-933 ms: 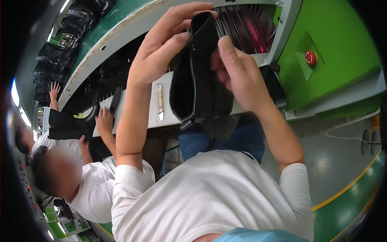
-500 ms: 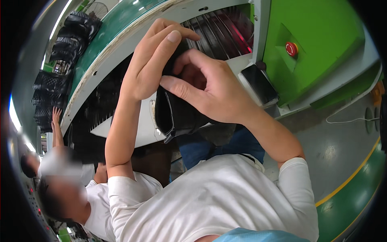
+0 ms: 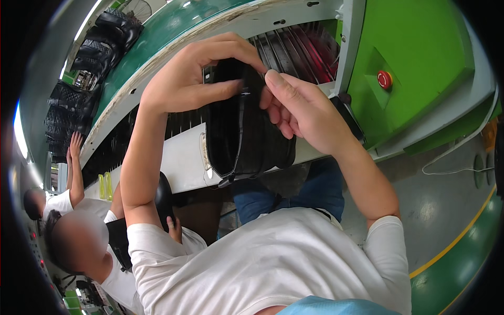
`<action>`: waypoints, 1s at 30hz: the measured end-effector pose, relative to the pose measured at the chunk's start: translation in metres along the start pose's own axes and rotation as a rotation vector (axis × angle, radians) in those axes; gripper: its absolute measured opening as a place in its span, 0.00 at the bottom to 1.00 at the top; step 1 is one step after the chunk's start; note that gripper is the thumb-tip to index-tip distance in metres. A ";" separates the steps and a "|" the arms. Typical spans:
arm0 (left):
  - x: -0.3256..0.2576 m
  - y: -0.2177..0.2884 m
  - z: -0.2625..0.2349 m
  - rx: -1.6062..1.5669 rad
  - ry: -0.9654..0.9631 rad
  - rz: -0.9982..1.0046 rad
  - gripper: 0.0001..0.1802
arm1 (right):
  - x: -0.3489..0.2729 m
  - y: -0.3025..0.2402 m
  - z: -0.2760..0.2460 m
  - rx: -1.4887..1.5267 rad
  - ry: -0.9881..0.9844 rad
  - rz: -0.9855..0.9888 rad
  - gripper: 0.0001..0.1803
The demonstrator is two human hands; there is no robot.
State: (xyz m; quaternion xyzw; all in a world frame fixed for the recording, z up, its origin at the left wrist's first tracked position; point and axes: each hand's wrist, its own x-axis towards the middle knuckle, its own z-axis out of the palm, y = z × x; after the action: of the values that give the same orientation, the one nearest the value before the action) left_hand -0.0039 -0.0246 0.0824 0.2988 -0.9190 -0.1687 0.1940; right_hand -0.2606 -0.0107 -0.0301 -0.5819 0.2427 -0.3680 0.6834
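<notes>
A black boot (image 3: 249, 136) stands upright in front of me at the machine's ledge, its open top facing up toward me. My left hand (image 3: 176, 81) is closed round the boot's far rim, with the thumb at the opening and the index finger arching over the far side. At the boot's right edge, my right hand (image 3: 317, 113) is closed, its fingers curled against the side. The right thumb tip nearly meets the left index fingertip. Whether a small thing lies between those tips cannot be made out.
Behind the boot, dark rods (image 3: 294, 50) glow reddish. To the right are a green machine panel (image 3: 415, 47) with a red stop button (image 3: 385, 80) and a dark flat box (image 3: 349, 118). Boots (image 3: 68, 110) line the far left. A co-worker (image 3: 113, 262) sits at the left.
My hands have moved apart from over the boot and now sit at its rim, exposing more of its opening. The nearer co-worker now has a black piece in hand.
</notes>
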 end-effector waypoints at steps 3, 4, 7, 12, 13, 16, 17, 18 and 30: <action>0.000 -0.002 0.001 0.087 0.034 -0.002 0.20 | 0.003 -0.001 0.008 -0.011 0.028 -0.078 0.28; 0.002 -0.001 0.001 0.109 0.037 -0.021 0.20 | 0.005 0.003 0.008 -0.023 0.030 -0.129 0.27; 0.001 0.008 0.008 0.224 0.087 -0.033 0.19 | 0.005 0.002 0.004 0.044 -0.006 -0.199 0.24; 0.009 0.006 0.012 0.156 0.136 0.156 0.15 | -0.002 -0.002 0.008 0.160 0.073 -0.165 0.20; 0.009 0.002 0.012 0.126 0.132 0.168 0.15 | -0.004 -0.002 0.009 0.154 0.098 -0.166 0.20; 0.007 -0.002 0.016 0.057 0.144 0.162 0.12 | -0.001 0.005 0.003 0.104 0.110 -0.182 0.20; 0.006 -0.008 0.016 0.045 0.155 0.157 0.11 | 0.000 0.010 -0.002 0.084 0.102 -0.191 0.20; 0.003 -0.012 0.017 0.034 0.167 0.150 0.10 | -0.001 0.022 -0.006 0.050 0.114 -0.126 0.20; 0.006 0.020 0.074 0.097 0.639 0.193 0.11 | -0.016 0.202 -0.044 0.039 0.526 0.086 0.27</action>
State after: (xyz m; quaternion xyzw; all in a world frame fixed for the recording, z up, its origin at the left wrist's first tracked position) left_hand -0.0521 0.0011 0.0283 0.2573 -0.8427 -0.0033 0.4729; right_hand -0.2590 -0.0149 -0.2371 -0.4422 0.4292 -0.4820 0.6229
